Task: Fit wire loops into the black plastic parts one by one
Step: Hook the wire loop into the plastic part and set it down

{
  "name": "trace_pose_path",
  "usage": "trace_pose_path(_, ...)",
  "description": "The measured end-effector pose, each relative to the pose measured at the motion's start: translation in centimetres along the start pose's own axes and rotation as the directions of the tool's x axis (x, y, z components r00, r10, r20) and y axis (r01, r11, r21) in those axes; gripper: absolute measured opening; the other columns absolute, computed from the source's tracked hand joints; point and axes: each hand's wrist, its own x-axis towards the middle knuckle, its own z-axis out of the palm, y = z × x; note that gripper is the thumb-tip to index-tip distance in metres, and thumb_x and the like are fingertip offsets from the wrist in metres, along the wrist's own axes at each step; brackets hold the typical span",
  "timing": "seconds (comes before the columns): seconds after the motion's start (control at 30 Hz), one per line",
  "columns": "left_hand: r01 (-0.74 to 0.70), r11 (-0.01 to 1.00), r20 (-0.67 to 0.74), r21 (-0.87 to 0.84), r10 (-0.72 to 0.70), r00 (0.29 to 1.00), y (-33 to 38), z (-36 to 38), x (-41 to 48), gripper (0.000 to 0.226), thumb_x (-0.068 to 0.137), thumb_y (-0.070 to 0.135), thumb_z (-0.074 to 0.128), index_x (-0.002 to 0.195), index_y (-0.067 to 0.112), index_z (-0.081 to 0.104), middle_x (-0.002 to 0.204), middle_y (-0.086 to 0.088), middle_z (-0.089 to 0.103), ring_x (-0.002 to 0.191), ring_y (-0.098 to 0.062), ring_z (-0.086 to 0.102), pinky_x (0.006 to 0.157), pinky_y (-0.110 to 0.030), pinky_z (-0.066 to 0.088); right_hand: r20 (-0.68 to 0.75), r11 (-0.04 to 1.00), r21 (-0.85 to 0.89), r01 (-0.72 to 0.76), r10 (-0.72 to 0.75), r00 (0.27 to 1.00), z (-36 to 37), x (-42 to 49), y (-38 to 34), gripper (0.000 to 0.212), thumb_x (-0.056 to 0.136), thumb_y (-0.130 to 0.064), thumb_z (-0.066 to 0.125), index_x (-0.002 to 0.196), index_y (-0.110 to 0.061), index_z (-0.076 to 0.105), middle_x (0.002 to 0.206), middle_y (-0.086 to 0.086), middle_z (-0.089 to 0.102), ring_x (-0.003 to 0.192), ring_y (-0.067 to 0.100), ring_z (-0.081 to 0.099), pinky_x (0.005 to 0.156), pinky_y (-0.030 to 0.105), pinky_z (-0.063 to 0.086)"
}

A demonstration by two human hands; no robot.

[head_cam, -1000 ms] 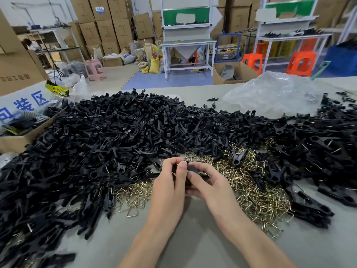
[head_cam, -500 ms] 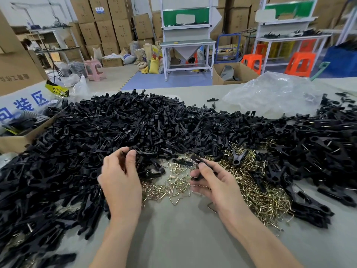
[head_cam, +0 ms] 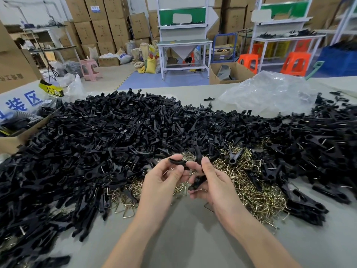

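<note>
Both hands are over the near centre of the grey table [head_cam: 183,240]. The left hand [head_cam: 164,183] pinches a black plastic part [head_cam: 174,161] between thumb and forefinger, with the other fingers loosely curled. The right hand [head_cam: 215,183], just beside it, grips a second black plastic part [head_cam: 197,182] between the thumb and curled fingers. Whether a loop sits in either part cannot be told. Brass-coloured wire loops [head_cam: 255,192] lie piled beneath and to the right of the hands. A heap of black plastic parts [head_cam: 116,132] covers the far and left of the table. A clear plastic bag [head_cam: 270,93] lies far right.
</note>
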Motion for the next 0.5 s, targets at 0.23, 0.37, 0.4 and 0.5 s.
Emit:
trace_pose_path(0.23,0.04,0.999,-0.015,-0.037,-0.04,0.999,-0.34,-0.12,0.34,0.029,0.103,0.017,0.055,0.102,0.038,0.075,0.081,0.0,0.073,0.076,-0.012,0.066,0.077,-0.028,0.057,-0.012,0.989,-0.14,0.048,-0.05,0.999,0.22,-0.29,0.15,0.044,0.096,-0.05,0.046,0.103,-0.018,0.076,0.073,-0.001,0.064,0.061,0.015,0.061,0.05,0.026,0.051)
trace_pose_path(0.37,0.011,1.0,0.058,0.017,-0.012,0.998,-0.02,0.1,0.22,0.031,0.104,0.018,0.053,0.104,0.042,0.073,0.092,0.002,0.076,0.08,-0.013,0.069,0.072,-0.024,0.057,0.001,0.95,-0.297,0.096,-0.1,0.995,0.06,-0.38,0.18,0.056,0.096,-0.055,0.041,0.088,-0.006,0.067,0.067,0.003,0.068,0.06,0.016,0.061,0.054,0.026,0.05)
trace_pose_path(0.4,0.006,1.0,0.073,0.021,-0.008,0.997,0.08,0.24,0.1,0.031,0.104,0.018,0.053,0.107,0.042,0.072,0.097,0.0,0.077,0.084,-0.015,0.071,0.073,-0.026,0.058,0.01,0.933,-0.342,0.111,-0.114,0.993,0.01,-0.47,0.22,0.055,0.098,-0.055,0.04,0.087,-0.008,0.066,0.067,0.003,0.068,0.061,0.015,0.062,0.056,0.024,0.05)
trace_pose_path(0.5,-0.057,0.994,0.077,0.088,0.051,0.996,0.18,0.56,-0.19,0.034,0.103,0.017,0.055,0.106,0.048,0.07,0.102,0.003,0.077,0.094,-0.018,0.073,0.084,-0.038,0.06,0.047,0.873,-0.453,0.179,-0.178,0.983,0.03,-0.72,0.46,0.041,0.104,-0.049,0.038,0.1,-0.026,0.072,0.074,-0.009,0.071,0.067,0.0,0.064,0.063,0.015,0.048)
